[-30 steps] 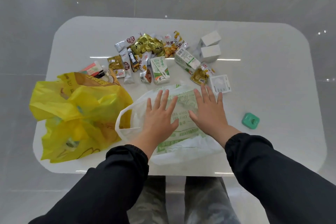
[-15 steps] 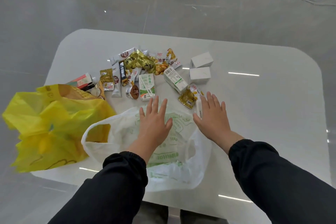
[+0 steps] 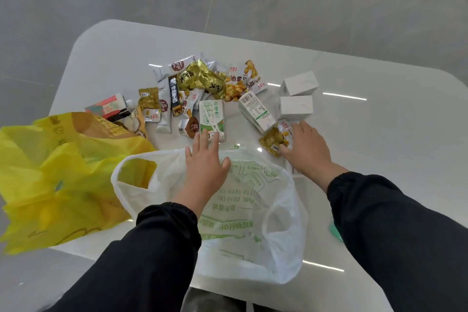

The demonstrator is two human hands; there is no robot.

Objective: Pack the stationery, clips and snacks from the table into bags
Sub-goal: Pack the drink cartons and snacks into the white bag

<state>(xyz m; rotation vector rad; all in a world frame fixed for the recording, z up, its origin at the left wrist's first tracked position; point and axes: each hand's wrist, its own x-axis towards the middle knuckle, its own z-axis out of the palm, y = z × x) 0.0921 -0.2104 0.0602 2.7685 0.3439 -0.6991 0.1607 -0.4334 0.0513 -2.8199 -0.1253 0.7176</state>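
Note:
A white plastic bag (image 3: 253, 223) with green print lies flat on the white table (image 3: 379, 134) in front of me. My left hand (image 3: 205, 162) rests flat on its far edge, fingertips touching a green and white drink carton (image 3: 212, 114). My right hand (image 3: 306, 149) lies to the right of the bag, thumb against a small gold snack packet (image 3: 272, 139). Beyond them is a heap of snack packets (image 3: 200, 81), a second carton (image 3: 255, 111) and two white boxes (image 3: 296, 97).
A crumpled yellow bag (image 3: 58, 172) sits at the table's left front corner, with a pink box (image 3: 109, 105) behind it. A green object (image 3: 335, 232) peeks out beside my right sleeve. The floor is grey, and a white appliance and cables lie far behind.
Both hands slid forward off the middle of the white bag toward the snacks. My right hand now reaches the gold packet, my left the carton.

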